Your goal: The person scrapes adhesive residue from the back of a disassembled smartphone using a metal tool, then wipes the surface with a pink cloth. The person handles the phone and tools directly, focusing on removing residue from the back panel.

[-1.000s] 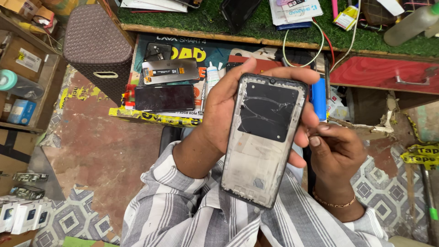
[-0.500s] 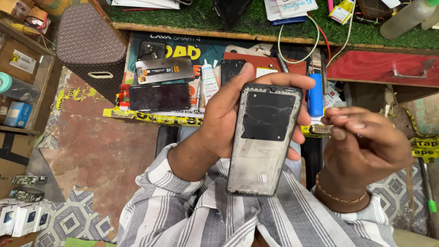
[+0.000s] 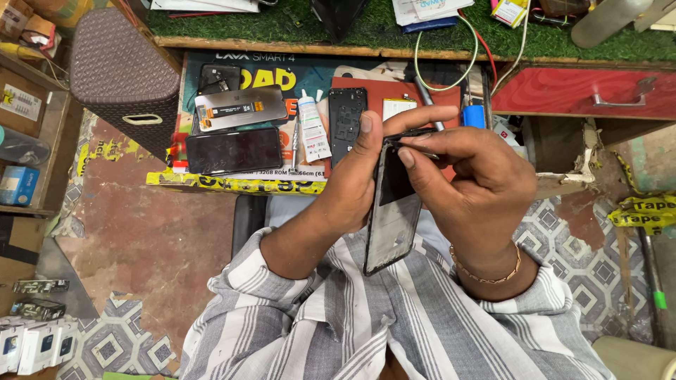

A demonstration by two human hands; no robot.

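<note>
— What sits in your open drawer?

— Your drawer carries two phone screen panels: a dark one and a grey-backed one; also one black back cover, one white glue tube and one white battery; the red drawer beside it is shut, contents hidden.

— And your hands?

— Your left hand wraps the phone frame edge-on above your lap, fingers closed round its side; your right hand pinches its top edge, thumb and forefinger pressed together; whether a tool sits between them, you cannot tell.
</note>
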